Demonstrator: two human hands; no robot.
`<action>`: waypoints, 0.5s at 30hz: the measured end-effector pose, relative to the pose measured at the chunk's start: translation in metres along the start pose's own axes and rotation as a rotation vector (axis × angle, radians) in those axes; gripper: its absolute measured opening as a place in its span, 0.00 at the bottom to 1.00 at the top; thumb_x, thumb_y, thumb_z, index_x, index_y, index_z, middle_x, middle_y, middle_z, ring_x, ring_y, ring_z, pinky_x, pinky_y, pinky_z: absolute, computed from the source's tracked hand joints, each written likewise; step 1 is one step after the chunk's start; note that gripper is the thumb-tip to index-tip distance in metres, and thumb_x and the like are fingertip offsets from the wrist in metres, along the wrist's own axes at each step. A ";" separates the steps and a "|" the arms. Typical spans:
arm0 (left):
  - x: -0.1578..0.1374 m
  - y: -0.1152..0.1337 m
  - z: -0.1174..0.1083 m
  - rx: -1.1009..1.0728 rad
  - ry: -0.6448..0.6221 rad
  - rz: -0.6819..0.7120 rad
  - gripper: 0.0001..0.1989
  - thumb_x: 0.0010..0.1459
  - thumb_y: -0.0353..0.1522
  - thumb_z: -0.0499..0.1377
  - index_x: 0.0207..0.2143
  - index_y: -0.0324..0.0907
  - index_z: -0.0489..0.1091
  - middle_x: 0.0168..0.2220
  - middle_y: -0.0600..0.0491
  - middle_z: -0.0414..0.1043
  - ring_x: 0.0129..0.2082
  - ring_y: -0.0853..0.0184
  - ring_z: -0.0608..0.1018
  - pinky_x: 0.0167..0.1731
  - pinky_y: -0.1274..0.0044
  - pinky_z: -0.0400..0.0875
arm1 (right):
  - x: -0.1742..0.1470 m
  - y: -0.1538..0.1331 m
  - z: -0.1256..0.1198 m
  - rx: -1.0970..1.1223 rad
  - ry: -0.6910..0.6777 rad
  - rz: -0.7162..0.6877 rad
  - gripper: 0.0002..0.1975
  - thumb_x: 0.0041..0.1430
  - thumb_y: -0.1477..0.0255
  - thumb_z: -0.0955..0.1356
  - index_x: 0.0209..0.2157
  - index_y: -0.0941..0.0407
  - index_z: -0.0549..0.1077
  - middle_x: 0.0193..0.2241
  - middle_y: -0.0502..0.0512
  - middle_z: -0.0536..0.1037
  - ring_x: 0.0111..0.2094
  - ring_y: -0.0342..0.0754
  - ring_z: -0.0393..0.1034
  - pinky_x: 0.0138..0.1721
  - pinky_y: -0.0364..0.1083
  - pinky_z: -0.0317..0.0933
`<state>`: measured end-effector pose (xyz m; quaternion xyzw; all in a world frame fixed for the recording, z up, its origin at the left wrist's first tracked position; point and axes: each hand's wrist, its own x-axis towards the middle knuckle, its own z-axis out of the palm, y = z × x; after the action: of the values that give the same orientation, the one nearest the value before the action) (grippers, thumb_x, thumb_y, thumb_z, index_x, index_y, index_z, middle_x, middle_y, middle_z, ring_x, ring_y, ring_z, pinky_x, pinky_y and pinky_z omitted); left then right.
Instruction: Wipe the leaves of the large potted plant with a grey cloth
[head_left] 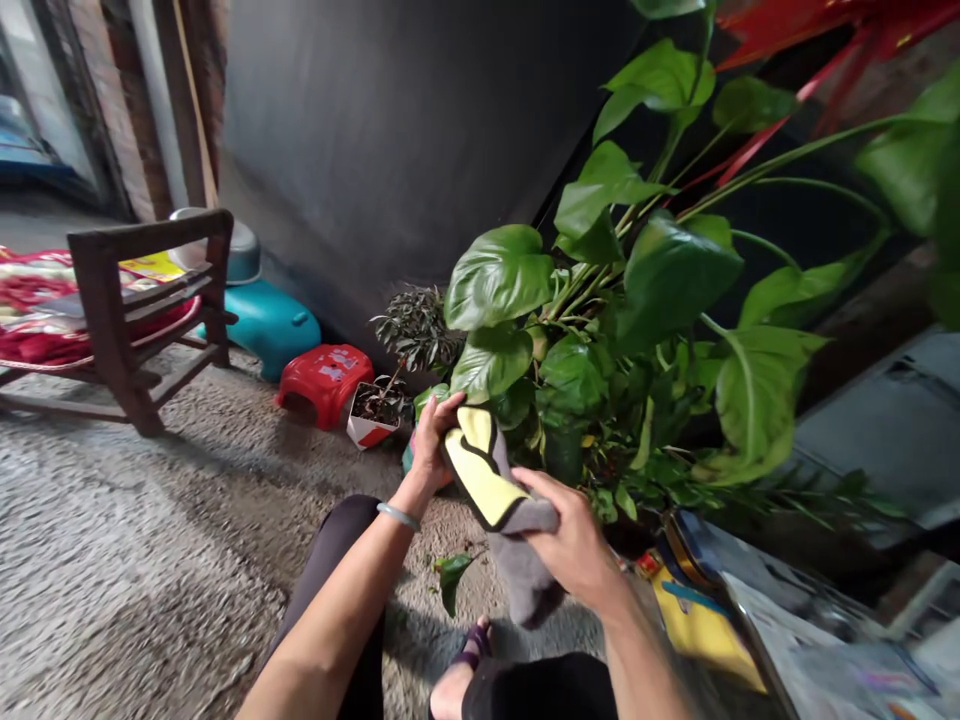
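A cleaning cloth (484, 485), yellow on one side and grey on the other with black edging, is folded over between my two hands. My right hand (574, 540) grips its grey part, and a bunched grey end hangs below. My left hand (429, 445), with a pale bangle at the wrist, is closed at the cloth's left edge; the cloth partly hides its fingers. Just above that hand is a broad green leaf (491, 362) of a large potted plant (592, 290). Whether my left fingers touch the leaf is unclear.
A small shrub in a white and red pot (373, 432) stands left of the plant, beside a red plastic stool (326, 385). Further left are a teal plastic object (270, 320) and a wooden chair (150, 310). A fallen leaf (452, 580) lies near my foot. Yellow and white items (705, 625) stand right.
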<state>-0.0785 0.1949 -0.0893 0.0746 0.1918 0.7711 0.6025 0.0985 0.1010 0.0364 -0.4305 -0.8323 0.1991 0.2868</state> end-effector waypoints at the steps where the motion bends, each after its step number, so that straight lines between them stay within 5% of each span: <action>1: 0.002 0.002 -0.001 0.008 0.007 0.022 0.29 0.54 0.57 0.67 0.41 0.40 0.82 0.37 0.45 0.85 0.45 0.50 0.86 0.45 0.65 0.80 | -0.005 -0.006 -0.010 0.029 0.046 -0.011 0.27 0.48 0.79 0.69 0.51 0.54 0.85 0.49 0.58 0.88 0.50 0.58 0.85 0.55 0.54 0.78; 6: 0.004 0.000 0.002 0.058 -0.023 0.117 0.25 0.57 0.55 0.66 0.38 0.41 0.82 0.39 0.45 0.85 0.44 0.54 0.85 0.42 0.68 0.78 | 0.021 -0.019 -0.020 0.066 0.424 -0.084 0.26 0.54 0.74 0.71 0.56 0.54 0.82 0.54 0.59 0.86 0.56 0.58 0.81 0.62 0.55 0.73; 9: -0.004 -0.006 0.002 0.096 -0.063 0.083 0.26 0.54 0.55 0.69 0.39 0.42 0.82 0.39 0.45 0.85 0.47 0.51 0.85 0.44 0.66 0.79 | 0.024 -0.006 0.005 0.053 0.289 -0.028 0.28 0.50 0.77 0.70 0.54 0.55 0.83 0.53 0.60 0.87 0.54 0.59 0.82 0.61 0.55 0.74; 12: -0.018 -0.006 -0.012 0.182 -0.071 0.061 0.26 0.48 0.55 0.73 0.39 0.44 0.81 0.39 0.45 0.85 0.49 0.47 0.84 0.47 0.63 0.80 | -0.017 0.010 0.009 0.106 0.132 0.074 0.31 0.45 0.80 0.69 0.52 0.54 0.85 0.51 0.59 0.88 0.54 0.60 0.83 0.61 0.57 0.75; 15: -0.032 0.001 -0.029 0.319 -0.050 0.097 0.27 0.44 0.57 0.74 0.39 0.49 0.82 0.45 0.41 0.85 0.50 0.45 0.84 0.45 0.60 0.80 | -0.087 0.024 -0.018 0.175 0.214 0.229 0.29 0.47 0.75 0.71 0.52 0.50 0.86 0.52 0.57 0.88 0.55 0.61 0.83 0.59 0.58 0.77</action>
<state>-0.0810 0.1581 -0.1122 0.1974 0.2929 0.7570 0.5497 0.1652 0.0440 0.0096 -0.5144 -0.7222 0.2554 0.3855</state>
